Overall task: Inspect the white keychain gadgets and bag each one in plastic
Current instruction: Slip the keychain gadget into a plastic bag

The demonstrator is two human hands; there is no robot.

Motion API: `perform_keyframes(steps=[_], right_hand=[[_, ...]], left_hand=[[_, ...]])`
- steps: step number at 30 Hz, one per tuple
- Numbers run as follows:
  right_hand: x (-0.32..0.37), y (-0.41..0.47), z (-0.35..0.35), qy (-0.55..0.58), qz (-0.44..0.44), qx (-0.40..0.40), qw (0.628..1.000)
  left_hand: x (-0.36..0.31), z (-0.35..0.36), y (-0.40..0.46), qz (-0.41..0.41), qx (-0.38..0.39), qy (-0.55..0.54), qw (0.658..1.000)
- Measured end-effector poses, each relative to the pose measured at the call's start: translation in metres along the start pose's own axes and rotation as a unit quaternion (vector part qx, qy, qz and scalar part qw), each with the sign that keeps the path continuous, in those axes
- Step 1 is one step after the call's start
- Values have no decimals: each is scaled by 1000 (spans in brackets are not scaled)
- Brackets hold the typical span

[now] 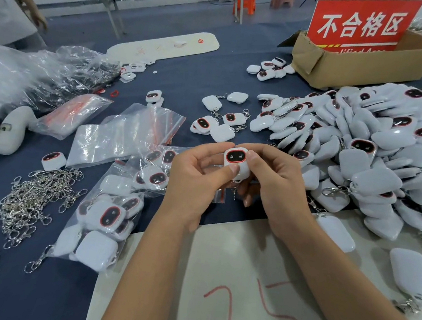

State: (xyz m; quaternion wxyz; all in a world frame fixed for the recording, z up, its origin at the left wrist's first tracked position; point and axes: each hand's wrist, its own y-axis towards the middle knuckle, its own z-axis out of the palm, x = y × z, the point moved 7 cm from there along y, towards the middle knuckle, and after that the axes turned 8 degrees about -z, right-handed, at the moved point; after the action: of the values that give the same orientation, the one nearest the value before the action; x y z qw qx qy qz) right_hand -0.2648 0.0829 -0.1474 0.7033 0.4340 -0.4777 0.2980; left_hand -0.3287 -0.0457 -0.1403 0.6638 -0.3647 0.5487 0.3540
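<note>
Head view: I've got one white gadget up between both hands over the blue desk, dark face with the red ring turned toward me, looks like the inspect step. Left hand grips its lower left side, thumb curled onto the front. Right hand wraps the right edge, fingers curled over the top. Clasp dangles below. Both forearms come in from the bottom, wrists angled inward. Uninspected pile sits right, empty zip bags left, filled bags just beside my left hand. Reject box is far right.
</note>
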Motion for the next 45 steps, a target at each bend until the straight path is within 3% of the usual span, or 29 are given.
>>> perform_keyframes(steps=[18,26,33,45], right_hand=[[1,0,0,-2,-6,-4,1000],[-2,0,6,-3,2,26,1000],[-1,0,-2,-55,-7,-1,998],[5,-2,-1,-31,-23,-16,999]], left_hand=[[-1,-1,0,24,-9,28,999],[-16,-5,-3,120,-87,112,983],[-15,-2,-2,116,-58,105,986],[-14,-1,-4,100,-52,104,988]])
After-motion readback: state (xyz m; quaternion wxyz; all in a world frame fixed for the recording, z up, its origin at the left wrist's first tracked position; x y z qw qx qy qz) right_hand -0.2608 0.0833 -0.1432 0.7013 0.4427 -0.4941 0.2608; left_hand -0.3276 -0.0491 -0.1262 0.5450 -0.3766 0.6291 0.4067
